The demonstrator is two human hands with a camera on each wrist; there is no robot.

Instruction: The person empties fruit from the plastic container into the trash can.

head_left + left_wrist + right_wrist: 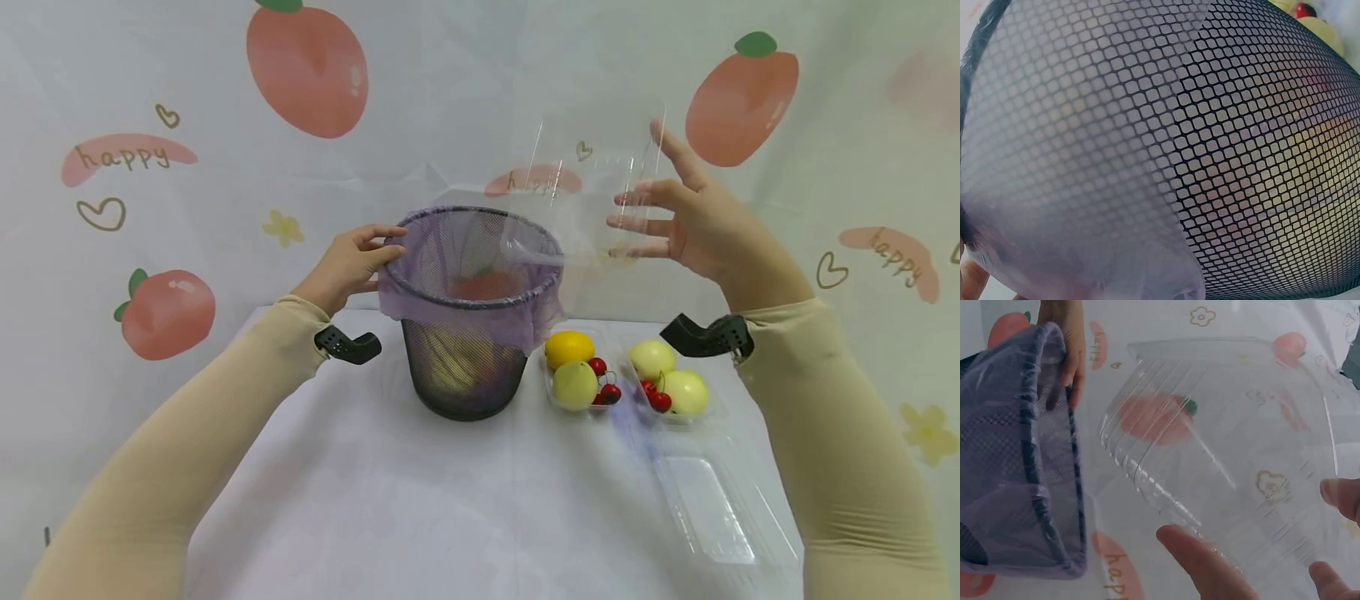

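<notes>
A black mesh wastebasket (467,412) stands upright on the table, with a thin purple bin liner (442,310) folded over its rim. At the left side of that rim my left hand (341,267) grips with thumb and fingers. Mesh (1229,144) fills the left wrist view, with yellowish and reddish things showing blurred through it. My right hand (712,221) holds a clear plastic box (585,212) up by its edge, fingers spread. The box is tilted beside the wastebasket's right rim, overlapping it in the head view; in the right wrist view, the box (1229,419) appears without contents.
Right of the wastebasket, one clear tray holds a lemon (570,348), a pale green fruit (575,385) and cherries (610,393). Another holds pale green fruits (686,392) and cherries (660,402). Nearer lies a clear plastic container (708,508). A printed cloth hangs behind.
</notes>
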